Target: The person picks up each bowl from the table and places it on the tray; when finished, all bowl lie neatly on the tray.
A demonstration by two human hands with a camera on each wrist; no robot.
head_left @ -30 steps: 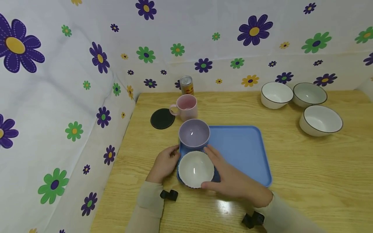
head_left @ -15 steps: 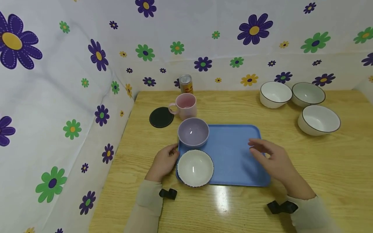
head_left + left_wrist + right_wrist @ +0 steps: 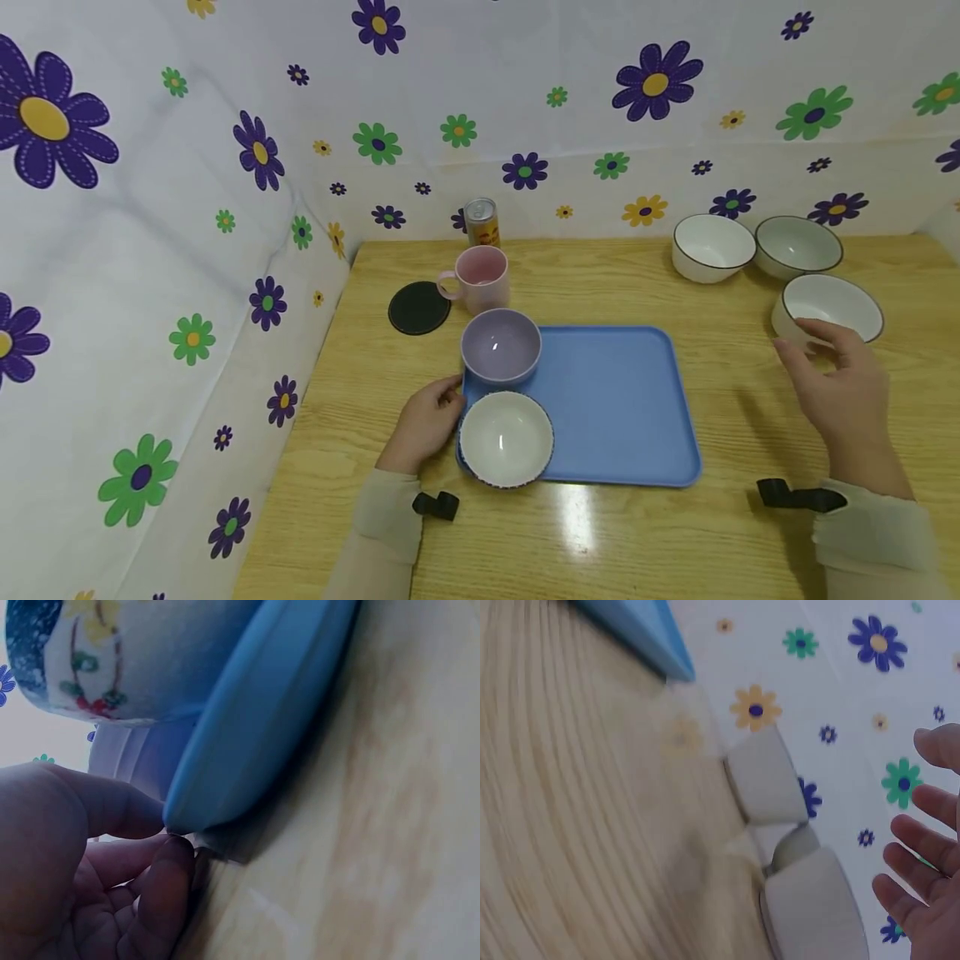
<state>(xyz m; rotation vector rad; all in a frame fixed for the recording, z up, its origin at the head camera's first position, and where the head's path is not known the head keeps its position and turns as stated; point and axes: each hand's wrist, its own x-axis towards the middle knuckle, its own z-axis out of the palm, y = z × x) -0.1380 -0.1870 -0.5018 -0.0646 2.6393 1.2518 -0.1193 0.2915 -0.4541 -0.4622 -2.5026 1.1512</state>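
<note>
My left hand (image 3: 422, 423) pinches the left rim of a blue tray (image 3: 618, 408); in the left wrist view the thumb (image 3: 131, 810) lies against the rim and the other fingers curl below it. On the tray's left side stand a lavender bowl (image 3: 501, 346) and, nearer me, a cream bowl (image 3: 506, 440) with a speckled rim; its outer wall (image 3: 142, 660) shows a painted flower pattern. Off to the right, my right hand (image 3: 843, 387) is in the air with fingers spread, holding nothing, in front of a white dark-rimmed bowl (image 3: 828, 307). In the right wrist view that bowl (image 3: 817, 907) is apart from the fingers.
Behind that bowl stand another white bowl (image 3: 712, 247) and a grey-green bowl (image 3: 798, 247). A pink mug (image 3: 482, 282), a drink can (image 3: 481, 222) and a black round coaster (image 3: 419, 307) are at the back left. Flowered cloth (image 3: 570, 50) hangs behind the wooden table (image 3: 360, 350).
My right hand has let go of the cream bowl and moved right across the tray to the white bowls. The left hand has stayed at the tray rim.
</note>
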